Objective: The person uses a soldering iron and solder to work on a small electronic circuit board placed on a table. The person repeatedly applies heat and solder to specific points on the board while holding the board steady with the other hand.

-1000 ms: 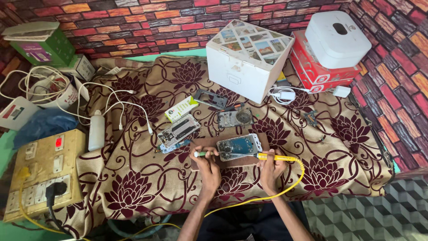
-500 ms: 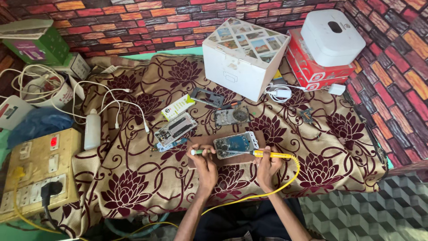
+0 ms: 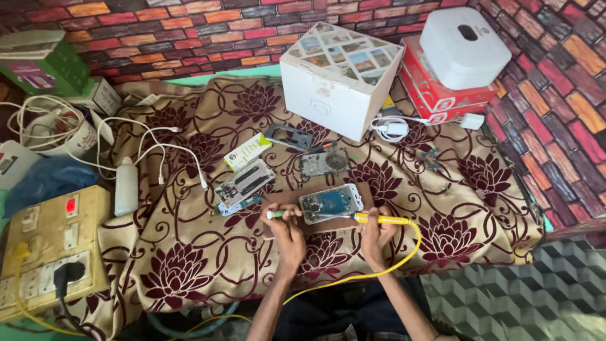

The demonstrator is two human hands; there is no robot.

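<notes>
Hands are working beside the opened phone (image 3: 331, 203), right hand (image 3: 377, 232) gripping a yellow soldering iron (image 3: 380, 219), left hand (image 3: 287, 230) pinching a green-tipped tool (image 3: 276, 215)

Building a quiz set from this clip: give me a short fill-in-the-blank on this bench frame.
1. The right hand holds a soldering iron with a ____ handle.
2. The opened phone lies between the two ____.
3. The left hand holds a small tool with a ____ tip.
4. The white box stands on a ____-patterned cloth.

Missing words: yellow; hands; green; flower
</notes>
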